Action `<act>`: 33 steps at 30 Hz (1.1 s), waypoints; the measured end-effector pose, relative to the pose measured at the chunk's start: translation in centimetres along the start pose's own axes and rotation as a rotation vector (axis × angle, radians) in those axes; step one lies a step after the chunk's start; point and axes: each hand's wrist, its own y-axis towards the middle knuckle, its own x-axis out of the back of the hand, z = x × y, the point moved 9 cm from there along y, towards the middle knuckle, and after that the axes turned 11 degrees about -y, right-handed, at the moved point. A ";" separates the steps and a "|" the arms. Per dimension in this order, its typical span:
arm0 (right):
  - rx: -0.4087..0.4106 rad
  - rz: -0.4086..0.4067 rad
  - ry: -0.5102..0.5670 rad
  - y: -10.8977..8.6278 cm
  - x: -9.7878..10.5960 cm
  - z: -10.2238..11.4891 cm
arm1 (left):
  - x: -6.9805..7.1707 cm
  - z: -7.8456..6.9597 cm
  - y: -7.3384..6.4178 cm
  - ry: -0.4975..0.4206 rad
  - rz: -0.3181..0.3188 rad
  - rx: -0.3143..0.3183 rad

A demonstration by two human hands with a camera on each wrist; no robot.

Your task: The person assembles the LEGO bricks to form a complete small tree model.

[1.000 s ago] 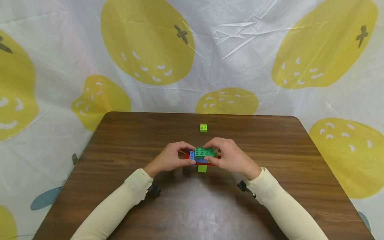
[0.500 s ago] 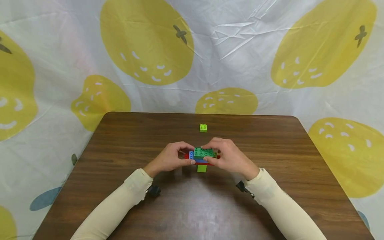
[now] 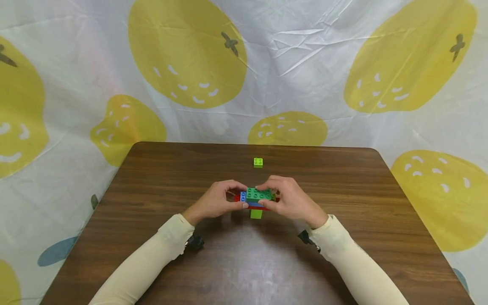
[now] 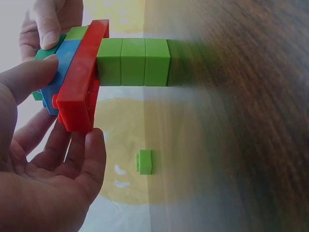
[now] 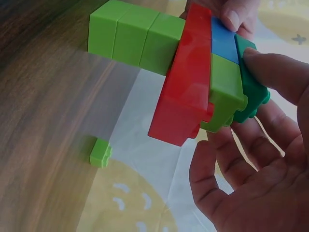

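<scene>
A stack of toy building bricks stands on the table: a column of several light green bricks carries a long red brick. On the red one sit a blue brick and a light green brick side by side, with a dark green brick above, bridging them. My left hand holds the blue brick at its left end, thumb on the near side. My right hand pinches the dark green brick, its thumb on the near face and the index finger at the far top edge.
A loose light green brick lies behind the stack, near the far edge of the brown table. A curtain with a yellow fruit print hangs behind the table. Dark wrist cameras hang under both sleeves.
The right index finger has shifted slightly left along the dark green brick. The left hand and the stack look the same.
</scene>
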 end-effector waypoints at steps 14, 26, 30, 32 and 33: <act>0.030 0.004 -0.023 0.0 -0.3 0.0 | -0.2 0.0 0.1 -0.005 0.000 0.005; 0.021 0.020 -0.071 0.4 -0.5 0.1 | -0.1 -0.3 0.2 0.001 0.010 -0.050; -0.004 0.048 -0.057 0.5 -0.4 0.1 | -0.1 -0.5 0.3 0.006 0.014 -0.059; -0.013 0.065 -0.057 0.6 -0.4 0.0 | -0.1 -0.6 0.3 0.004 0.015 -0.062; -0.010 0.073 -0.056 0.7 -0.4 0.1 | -0.1 -0.6 0.2 0.003 0.014 -0.061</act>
